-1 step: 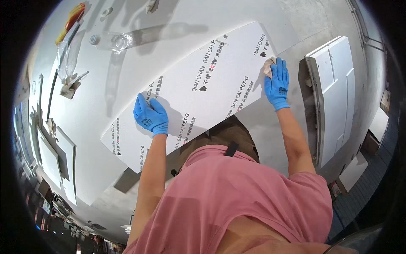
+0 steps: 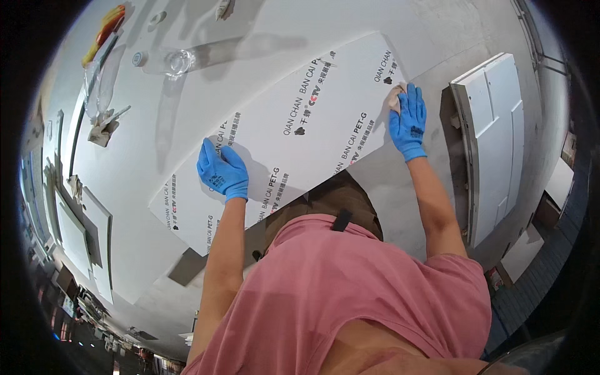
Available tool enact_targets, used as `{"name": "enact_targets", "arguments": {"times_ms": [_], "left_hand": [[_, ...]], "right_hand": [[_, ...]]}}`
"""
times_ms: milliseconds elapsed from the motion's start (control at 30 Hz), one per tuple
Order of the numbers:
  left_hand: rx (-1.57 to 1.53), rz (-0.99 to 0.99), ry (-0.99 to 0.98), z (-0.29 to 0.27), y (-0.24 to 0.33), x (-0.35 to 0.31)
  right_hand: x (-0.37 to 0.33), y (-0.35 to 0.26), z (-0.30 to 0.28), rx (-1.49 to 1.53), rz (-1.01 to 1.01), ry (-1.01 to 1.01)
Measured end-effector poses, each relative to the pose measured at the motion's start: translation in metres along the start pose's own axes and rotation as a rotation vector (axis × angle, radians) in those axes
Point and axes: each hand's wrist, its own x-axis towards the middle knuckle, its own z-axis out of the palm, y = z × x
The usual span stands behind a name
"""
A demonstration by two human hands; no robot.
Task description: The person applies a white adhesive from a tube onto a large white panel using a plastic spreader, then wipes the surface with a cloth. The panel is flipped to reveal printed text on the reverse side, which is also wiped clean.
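A white panel (image 2: pixel 265 140) covered in printed film lies at a slant on the white worktop. My left hand (image 2: pixel 223 172), in a blue glove, is on the panel's left part, its fingers bent at the far edge and pressing on it. At the panel's right end, my right hand (image 2: pixel 409 122), also gloved in blue, holds a crumpled beige rag (image 2: pixel 395 99) against the edge. Part of the rag is hidden under the fingers, which point away from me.
A clear plastic bottle (image 2: pixel 181 61) lies beyond the panel, near a white cap-like ring (image 2: pixel 157 19). An orange-yellow glove (image 2: pixel 105 34) and a used scraper-like tool with a rag (image 2: pixel 106 125) are at the far left. Stacked white door panels (image 2: pixel 494 144) stand on the right.
My right hand and the rag have shifted very slightly toward me along the panel's right edge. My left hand and the panel stay in place.
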Motion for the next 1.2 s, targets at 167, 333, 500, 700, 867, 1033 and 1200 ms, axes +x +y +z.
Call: {"name": "enact_targets", "arguments": {"times_ms": [167,333,500,700,867,1033,1200], "left_hand": [[0.008,0.023,-0.017,0.003,-0.001,0.0],[0.014,0.055,0.021,0.005,-0.005,-0.001],[0.035,0.024,0.009,0.006,-0.001,-0.004],[0.006,0.055,-0.007,0.002,0.003,0.002],[0.003,0.07,0.025,0.002,-0.001,-0.001],[-0.019,0.095,0.039,0.005,0.005,0.004],[0.02,0.053,0.035,0.004,-0.001,-0.005]], "right_hand": [[0.112,-0.026,0.033,-0.023,-0.086,0.095],[0.156,-0.028,0.054,-0.039,-0.094,0.056],[0.079,-0.019,0.049,-0.155,-0.035,0.132],[-0.024,-0.267,0.025,0.32,-0.288,-0.244],[-0.036,-0.263,0.037,0.297,-0.404,-0.253],[0.052,-0.049,0.038,-0.198,0.16,0.038],[0.024,-0.103,0.042,-0.212,0.254,0.051]]}}
